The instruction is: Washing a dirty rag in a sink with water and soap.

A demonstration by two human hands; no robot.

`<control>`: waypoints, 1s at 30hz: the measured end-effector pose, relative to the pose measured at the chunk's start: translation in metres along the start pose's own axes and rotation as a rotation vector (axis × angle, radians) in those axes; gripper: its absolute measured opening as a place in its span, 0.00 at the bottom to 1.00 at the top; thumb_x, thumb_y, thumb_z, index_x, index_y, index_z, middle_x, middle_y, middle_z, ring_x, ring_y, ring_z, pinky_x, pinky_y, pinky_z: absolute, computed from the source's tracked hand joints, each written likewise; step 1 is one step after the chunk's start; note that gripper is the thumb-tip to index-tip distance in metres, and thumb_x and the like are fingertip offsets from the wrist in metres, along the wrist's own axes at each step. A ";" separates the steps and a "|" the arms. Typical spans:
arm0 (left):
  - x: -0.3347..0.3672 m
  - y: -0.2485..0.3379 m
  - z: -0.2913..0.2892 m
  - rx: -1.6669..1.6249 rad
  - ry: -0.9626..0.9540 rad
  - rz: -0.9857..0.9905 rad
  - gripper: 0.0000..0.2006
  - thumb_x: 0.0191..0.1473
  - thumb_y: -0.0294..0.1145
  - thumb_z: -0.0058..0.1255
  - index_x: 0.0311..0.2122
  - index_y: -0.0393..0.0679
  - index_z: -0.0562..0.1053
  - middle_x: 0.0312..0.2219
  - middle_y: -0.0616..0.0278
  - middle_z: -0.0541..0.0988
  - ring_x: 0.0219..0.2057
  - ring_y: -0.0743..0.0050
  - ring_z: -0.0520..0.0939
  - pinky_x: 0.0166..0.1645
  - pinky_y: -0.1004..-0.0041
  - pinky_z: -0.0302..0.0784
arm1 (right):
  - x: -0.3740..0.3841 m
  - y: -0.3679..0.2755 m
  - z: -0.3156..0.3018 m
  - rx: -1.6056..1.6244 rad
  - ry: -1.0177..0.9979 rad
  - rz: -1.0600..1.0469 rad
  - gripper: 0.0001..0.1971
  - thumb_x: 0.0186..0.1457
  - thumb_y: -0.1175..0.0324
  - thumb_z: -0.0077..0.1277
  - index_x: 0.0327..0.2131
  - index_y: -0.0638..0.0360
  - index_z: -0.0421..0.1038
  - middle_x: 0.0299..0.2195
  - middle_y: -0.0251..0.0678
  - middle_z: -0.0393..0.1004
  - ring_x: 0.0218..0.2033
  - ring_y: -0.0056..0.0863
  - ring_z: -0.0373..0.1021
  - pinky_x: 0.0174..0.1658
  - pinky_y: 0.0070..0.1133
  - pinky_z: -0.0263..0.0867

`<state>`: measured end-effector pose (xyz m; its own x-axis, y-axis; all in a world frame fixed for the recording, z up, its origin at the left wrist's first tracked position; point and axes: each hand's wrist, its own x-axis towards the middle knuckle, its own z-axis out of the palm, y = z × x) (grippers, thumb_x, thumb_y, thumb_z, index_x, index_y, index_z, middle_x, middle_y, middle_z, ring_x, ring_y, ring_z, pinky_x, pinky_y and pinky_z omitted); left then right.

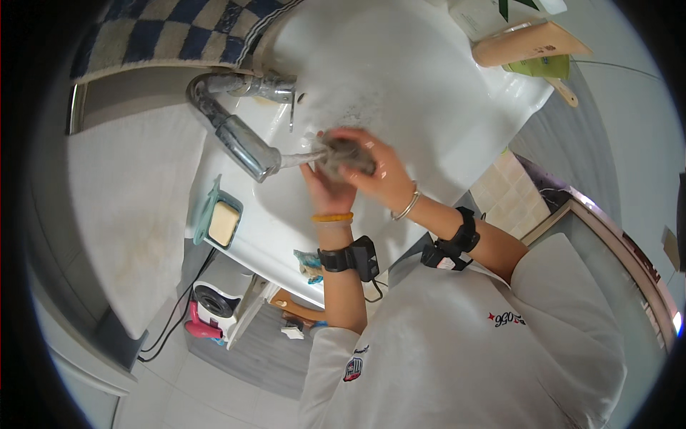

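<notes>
Water runs from a chrome tap [246, 146] onto a wet grey-brown lump [346, 157] held over the white sink [421, 86]. The lump looks soft and is blurred, so its kind cannot be made out. My left hand [332, 193] supports it from the near side, fingers partly hidden behind it. Curled over its right side and top, my right hand [386, 171] grips it with thumb and fingers. Splashing water shows around the fingers and on the basin behind. The tap's spout end is just left of my hands.
A teal soap dish [207, 214] with a cream soap bar [224, 223] stands on the left rim. A checked towel [164, 36] lies at the far left. Bottles and a peach tube [525, 44] stand far right. Below left is a pink-and-white hair dryer [204, 322].
</notes>
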<state>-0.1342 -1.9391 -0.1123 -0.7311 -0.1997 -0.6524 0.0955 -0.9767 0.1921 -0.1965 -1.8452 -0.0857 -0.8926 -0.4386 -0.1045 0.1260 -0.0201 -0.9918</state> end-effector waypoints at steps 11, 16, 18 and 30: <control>0.042 -0.010 0.005 0.157 0.147 -0.025 0.21 0.51 0.47 0.37 0.44 0.42 0.62 0.41 0.62 0.67 0.44 0.68 0.67 0.47 0.67 0.63 | 0.026 -0.009 0.026 -0.678 -0.182 -0.247 0.19 0.30 0.54 0.56 0.25 0.53 0.64 0.26 0.32 0.62 0.31 0.34 0.60 0.33 0.26 0.61; 0.046 -0.008 0.002 0.208 0.224 0.006 0.21 0.51 0.47 0.37 0.44 0.42 0.62 0.41 0.61 0.67 0.43 0.68 0.67 0.47 0.67 0.63 | 0.032 0.008 0.026 -0.675 -0.186 -0.206 0.12 0.36 0.60 0.51 0.23 0.54 0.63 0.21 0.33 0.64 0.26 0.33 0.64 0.26 0.28 0.63; 0.045 -0.007 0.001 0.231 0.250 0.021 0.21 0.51 0.47 0.37 0.44 0.42 0.62 0.40 0.61 0.67 0.43 0.68 0.67 0.47 0.67 0.64 | 0.034 0.008 0.027 -0.630 -0.210 -0.182 0.10 0.37 0.62 0.50 0.23 0.55 0.63 0.20 0.34 0.65 0.25 0.35 0.65 0.26 0.28 0.62; 0.009 -0.001 0.021 0.520 0.129 0.138 0.16 0.50 0.38 0.44 0.41 0.38 0.63 0.37 0.59 0.69 0.40 0.69 0.69 0.45 0.69 0.64 | 0.047 0.025 -0.030 0.112 -0.264 0.641 0.20 0.45 0.61 0.49 0.41 0.60 0.63 0.36 0.33 0.67 0.38 0.21 0.63 0.40 0.20 0.60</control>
<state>-0.1550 -1.9384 -0.1026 -0.6439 -0.3633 -0.6733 -0.1849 -0.7800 0.5978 -0.2488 -1.8391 -0.1175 -0.4947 -0.5979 -0.6307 0.6486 0.2291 -0.7258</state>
